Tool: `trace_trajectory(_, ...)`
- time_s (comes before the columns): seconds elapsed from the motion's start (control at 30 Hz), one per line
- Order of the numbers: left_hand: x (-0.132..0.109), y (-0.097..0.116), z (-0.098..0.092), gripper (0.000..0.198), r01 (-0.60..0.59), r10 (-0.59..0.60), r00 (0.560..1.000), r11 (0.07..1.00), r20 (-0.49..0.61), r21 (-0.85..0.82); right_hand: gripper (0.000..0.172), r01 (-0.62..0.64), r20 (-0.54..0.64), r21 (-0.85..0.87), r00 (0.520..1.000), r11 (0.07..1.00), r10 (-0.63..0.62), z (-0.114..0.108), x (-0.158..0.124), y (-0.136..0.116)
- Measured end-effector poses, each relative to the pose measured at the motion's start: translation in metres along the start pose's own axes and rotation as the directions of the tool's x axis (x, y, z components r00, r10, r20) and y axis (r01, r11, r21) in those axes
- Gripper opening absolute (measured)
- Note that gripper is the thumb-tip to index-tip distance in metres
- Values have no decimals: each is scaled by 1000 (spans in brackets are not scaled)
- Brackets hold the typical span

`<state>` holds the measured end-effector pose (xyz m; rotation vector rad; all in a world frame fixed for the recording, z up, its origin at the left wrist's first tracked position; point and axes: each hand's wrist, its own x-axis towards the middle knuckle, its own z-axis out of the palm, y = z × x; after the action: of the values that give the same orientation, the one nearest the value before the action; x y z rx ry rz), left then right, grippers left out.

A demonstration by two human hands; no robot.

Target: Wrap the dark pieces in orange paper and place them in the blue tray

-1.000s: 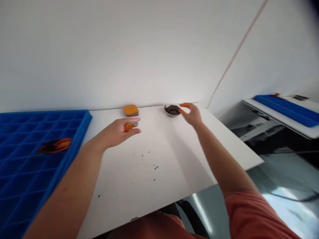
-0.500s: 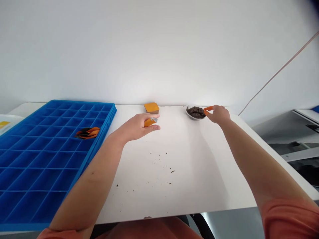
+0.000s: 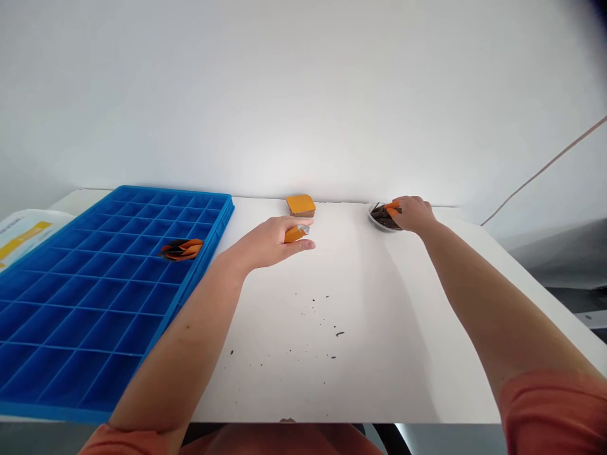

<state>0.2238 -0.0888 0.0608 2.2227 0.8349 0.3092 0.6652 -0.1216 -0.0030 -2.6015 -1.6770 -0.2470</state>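
Observation:
My left hand (image 3: 272, 243) hovers over the white table (image 3: 303, 328) with its fingers closed round a small orange piece with a grey end (image 3: 296, 234). An orange block (image 3: 300, 205) lies just beyond it by the wall. My right hand (image 3: 412, 213) reaches into a small white dish (image 3: 379, 220) of dark pieces at the far right, its orange-tipped fingers pinched among them. What they grip is too small to name.
A blue compartment tray (image 3: 95, 297) covers the left of the table, with a bundle of orange and black pieces (image 3: 183, 249) in one cell. A white container with a yellow label (image 3: 21, 230) stands at the far left. Dark crumbs (image 3: 322, 322) dot the table's middle.
The view has swung left, bringing more of the blue tray in. My right hand has dropped from above the dish into it. My left hand keeps its hold on the orange piece.

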Motion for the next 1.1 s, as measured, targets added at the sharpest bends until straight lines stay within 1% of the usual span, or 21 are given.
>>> trace_trajectory(0.13,0,-1,-1,72,-10,10,1000,1000,-3,-4,41,-5,45,17,999,1000,4,-3,-3,-1)
trace_trajectory(0.27,0,-2,-1,72,-11,11,1000,1000,-3,-13,42,43,68,23,997,999,-45,-9,-11,-3)
trace_trajectory(0.4,-1,0,-2,72,-25,25,1000,999,-1,-27,41,62,81,18,995,998,-64,-13,-18,-6)
trace_trajectory(0.57,-5,3,-5,72,-34,34,999,999,3,-30,41,83,136,-52,988,995,-75,-14,-22,-13)
trace_trajectory(0.73,-7,3,-6,73,-33,33,999,999,3,-19,34,111,144,-100,985,989,-96,-19,-24,-17)
trace_trajectory(0.87,-8,5,-8,72,-45,45,999,999,-2,-7,22,94,126,-131,989,987,-77,-25,-26,-18)
trace_trajectory(0.97,-9,7,-9,74,-50,50,999,999,0,-18,15,51,76,-141,996,989,-41,-28,-28,-17)
trace_trajectory(1.1,-10,7,-10,73,-61,61,998,997,7,-39,14,-14,7,-97,1000,995,15,-30,-30,-15)
